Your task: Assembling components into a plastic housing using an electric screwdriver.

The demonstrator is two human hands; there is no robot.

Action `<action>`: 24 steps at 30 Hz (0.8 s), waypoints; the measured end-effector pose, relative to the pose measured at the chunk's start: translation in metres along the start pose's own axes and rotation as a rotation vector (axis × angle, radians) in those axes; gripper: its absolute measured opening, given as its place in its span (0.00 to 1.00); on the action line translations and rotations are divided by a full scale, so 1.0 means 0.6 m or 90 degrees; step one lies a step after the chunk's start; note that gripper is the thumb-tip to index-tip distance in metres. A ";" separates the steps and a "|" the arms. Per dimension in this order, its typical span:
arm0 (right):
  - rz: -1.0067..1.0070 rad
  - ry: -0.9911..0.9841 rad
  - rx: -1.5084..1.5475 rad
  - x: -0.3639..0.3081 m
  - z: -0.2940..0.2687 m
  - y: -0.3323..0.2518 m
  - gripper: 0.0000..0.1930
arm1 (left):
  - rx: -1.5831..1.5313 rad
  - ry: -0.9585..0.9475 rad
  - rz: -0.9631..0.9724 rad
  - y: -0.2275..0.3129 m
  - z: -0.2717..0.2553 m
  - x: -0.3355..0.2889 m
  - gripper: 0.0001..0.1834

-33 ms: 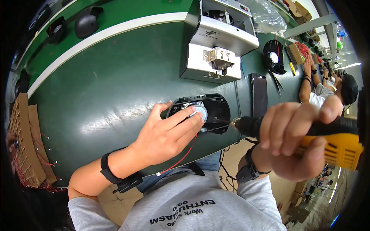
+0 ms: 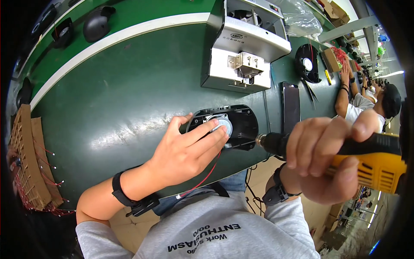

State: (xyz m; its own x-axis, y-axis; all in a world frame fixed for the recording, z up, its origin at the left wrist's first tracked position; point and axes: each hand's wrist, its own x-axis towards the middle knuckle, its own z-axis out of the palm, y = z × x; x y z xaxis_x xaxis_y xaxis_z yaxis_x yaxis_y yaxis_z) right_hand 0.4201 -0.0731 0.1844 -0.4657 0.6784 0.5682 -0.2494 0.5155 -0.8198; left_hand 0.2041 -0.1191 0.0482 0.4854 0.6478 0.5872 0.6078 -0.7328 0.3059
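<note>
A black plastic housing [image 2: 243, 123] lies open on the bench before me, with a round silver speaker [image 2: 224, 125] inside it. My left hand [image 2: 185, 149] presses its fingertips on the speaker's back while its thumb rests at the housing's left rim. A red wire [image 2: 207, 175] with a white plug runs out from under that hand. In my right hand [image 2: 323, 157] is a yellow and black power drill [image 2: 371, 166], gripped with the fingers wrapped round it. Its bit points left into the lower right part of the housing; the exact tip contact is hard to make out.
Beyond the housing stands a metal machine [image 2: 241, 60]. Right of it lie a phone [image 2: 290, 105], black tweezers [image 2: 310, 93] and another housing with a speaker [image 2: 307, 64]. A cardboard box of wires [image 2: 30, 159] sits far left. A co-worker's arm [image 2: 343, 93] rests at far right.
The drill in my right hand has shifted slightly left and down, closer to the housing. My left hand stays where it was.
</note>
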 end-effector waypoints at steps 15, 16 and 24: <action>0.051 0.117 0.006 -0.038 0.023 0.042 0.17 | 0.011 -0.048 0.007 -0.004 -0.003 0.006 0.17; 0.052 0.117 0.007 -0.038 0.023 0.043 0.17 | 0.010 -0.048 0.006 -0.004 -0.002 0.006 0.17; 0.048 0.099 0.008 -0.037 0.022 0.044 0.17 | -0.008 -0.025 -0.020 0.003 -0.003 0.011 0.10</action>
State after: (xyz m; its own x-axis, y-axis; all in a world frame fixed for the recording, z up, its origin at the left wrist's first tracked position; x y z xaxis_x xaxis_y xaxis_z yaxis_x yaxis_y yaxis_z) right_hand 0.4125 -0.0816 0.1489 -0.3467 0.7881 0.5087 -0.2292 0.4547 -0.8607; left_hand 0.2071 -0.1164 0.0540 0.4904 0.6778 0.5479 0.6148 -0.7146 0.3338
